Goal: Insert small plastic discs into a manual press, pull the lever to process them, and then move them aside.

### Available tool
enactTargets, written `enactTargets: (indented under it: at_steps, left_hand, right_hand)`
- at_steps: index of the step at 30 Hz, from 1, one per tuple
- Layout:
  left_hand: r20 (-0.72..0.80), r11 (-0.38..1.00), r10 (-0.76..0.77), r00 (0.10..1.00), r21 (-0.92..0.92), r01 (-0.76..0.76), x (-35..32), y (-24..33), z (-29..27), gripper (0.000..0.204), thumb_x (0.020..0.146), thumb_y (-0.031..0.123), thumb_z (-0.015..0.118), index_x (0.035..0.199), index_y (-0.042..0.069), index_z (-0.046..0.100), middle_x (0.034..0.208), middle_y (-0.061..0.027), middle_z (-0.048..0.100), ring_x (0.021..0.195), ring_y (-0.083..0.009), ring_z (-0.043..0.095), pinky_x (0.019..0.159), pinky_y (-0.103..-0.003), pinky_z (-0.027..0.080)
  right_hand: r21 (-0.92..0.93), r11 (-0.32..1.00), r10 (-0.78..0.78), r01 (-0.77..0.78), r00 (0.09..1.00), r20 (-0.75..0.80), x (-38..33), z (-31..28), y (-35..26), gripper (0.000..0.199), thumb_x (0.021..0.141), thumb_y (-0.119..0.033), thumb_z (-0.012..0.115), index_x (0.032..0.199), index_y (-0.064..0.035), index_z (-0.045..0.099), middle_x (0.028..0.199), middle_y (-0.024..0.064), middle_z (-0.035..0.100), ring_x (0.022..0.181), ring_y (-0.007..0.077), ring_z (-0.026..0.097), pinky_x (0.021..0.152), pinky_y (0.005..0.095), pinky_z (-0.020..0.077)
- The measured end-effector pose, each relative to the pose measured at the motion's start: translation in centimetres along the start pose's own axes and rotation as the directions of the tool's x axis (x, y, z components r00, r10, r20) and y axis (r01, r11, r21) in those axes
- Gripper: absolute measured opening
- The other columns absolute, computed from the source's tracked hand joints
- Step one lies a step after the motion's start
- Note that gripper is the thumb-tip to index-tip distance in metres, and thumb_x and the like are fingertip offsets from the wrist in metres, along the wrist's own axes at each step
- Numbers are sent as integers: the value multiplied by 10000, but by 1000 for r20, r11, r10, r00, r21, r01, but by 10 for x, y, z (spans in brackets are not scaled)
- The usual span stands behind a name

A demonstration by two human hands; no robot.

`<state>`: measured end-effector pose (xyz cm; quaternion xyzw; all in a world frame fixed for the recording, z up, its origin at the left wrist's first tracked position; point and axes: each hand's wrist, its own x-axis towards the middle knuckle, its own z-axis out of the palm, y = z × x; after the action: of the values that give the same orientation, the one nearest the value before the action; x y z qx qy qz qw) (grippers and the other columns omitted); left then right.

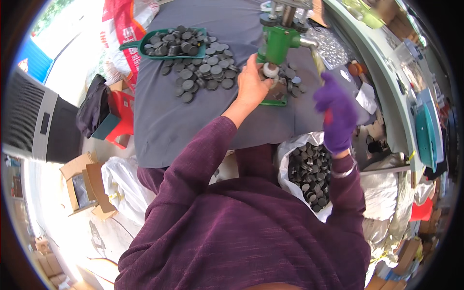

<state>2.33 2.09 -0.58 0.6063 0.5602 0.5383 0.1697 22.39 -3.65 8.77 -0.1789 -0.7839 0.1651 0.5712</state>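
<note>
My bare left hand (252, 88) is at the green hand press (278, 46), its thumb and fingers curled in close beside a white round part (270, 70) under the ram. Whatever they pinch there is hidden. To the right of the press is my right hand (337, 113), in a purple glove with a red patch and blurred by motion. Its upper end meets the tip of the press lever (317, 55), also smeared; its grip is unclear. Dark grey round discs (212, 70) lie heaped left of the press, and a few more (292, 79) sit on its right.
A green scoop (140, 47) full of discs rests on the grey-covered table (193, 130). An open white sack of discs (309, 179) stands below the table's front edge, by my right arm. Small shiny pieces (331, 46) lie at the back right. Cardboard boxes (79, 183) stand left.
</note>
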Motion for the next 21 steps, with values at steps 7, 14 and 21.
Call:
enactTargets:
  at_steps: [7,14,21]
  left_hand:
    - [-103,850,294,950,483,-211,-23,-26,-93,394,729,96,704,1112,57,623,1188,-118,624,1040,-342,572,893,-433,463]
    - [24,665,195,980,732,-150,-83,-72,-153,341,753,88,668,1089,41,633,1178,-123,618,1053,-327,552,849,-455,441]
    - [-63,822,132,989,565,-74,-86,-63,-157,303,711,57,706,1005,22,646,1069,-115,648,995,-326,565,845,-436,457]
  right_hand:
    - [-14,995,100,-100,994,41,-3,-3,-8,167,832,-75,513,876,6,653,720,57,599,718,152,565,1125,467,309]
    - [78,977,205,-197,972,-117,37,-3,-30,291,983,-154,427,949,45,636,741,66,597,680,133,545,890,373,455]
    - [208,956,220,-207,975,-42,85,-20,-24,398,1012,-234,399,971,65,658,761,86,616,666,132,543,671,282,459]
